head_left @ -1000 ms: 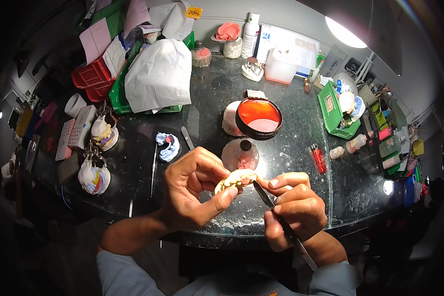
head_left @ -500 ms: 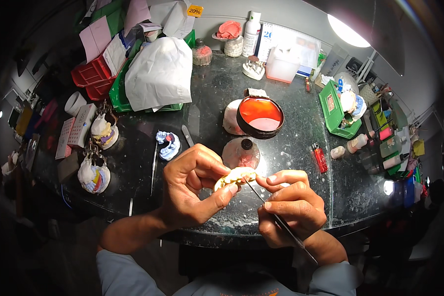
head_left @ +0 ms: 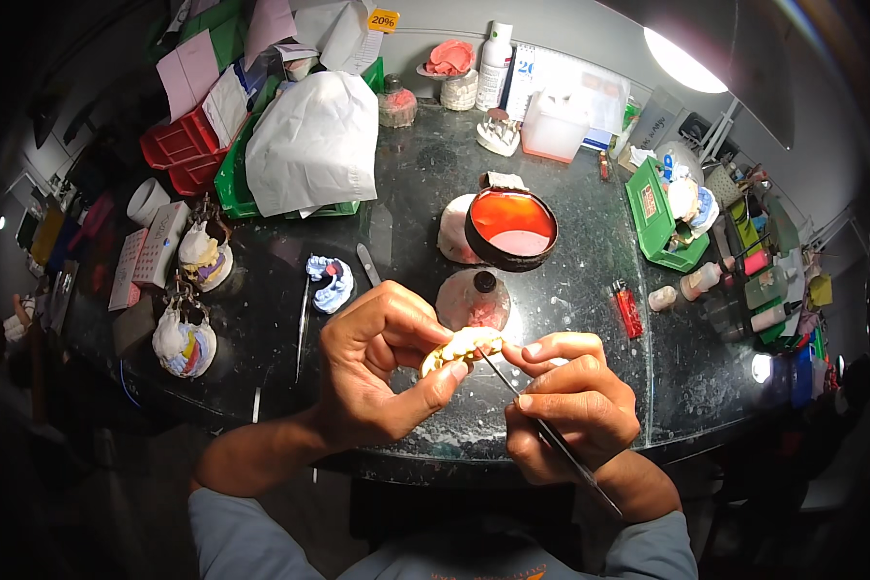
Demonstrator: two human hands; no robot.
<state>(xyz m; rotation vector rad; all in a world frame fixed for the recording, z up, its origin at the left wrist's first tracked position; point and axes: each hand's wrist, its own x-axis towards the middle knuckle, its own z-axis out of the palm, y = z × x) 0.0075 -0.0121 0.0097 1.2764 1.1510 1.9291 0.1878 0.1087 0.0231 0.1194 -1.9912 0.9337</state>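
Note:
Between the thumb and fingers of my left hand (head_left: 382,362) is a pale yellow, arch-shaped dental piece (head_left: 476,339) with a row of teeth. It is held up above the front part of the bench. My right hand (head_left: 580,406) is closed around a thin metal carving tool (head_left: 591,479), pen fashion. The tool's tip meets the right part of the dental piece, and my right fingertips are close beside that end. Just beyond the piece stands a glass spirit burner (head_left: 474,302) with a dark cap and pink contents.
Behind the burner sits a round dark pan of red wax (head_left: 512,227). A blue-and-white dental model (head_left: 330,285) and a knife (head_left: 367,265) lie left; mounted models (head_left: 186,338) stand farther left. On the right are a red lighter (head_left: 626,309) and a green tray (head_left: 662,217).

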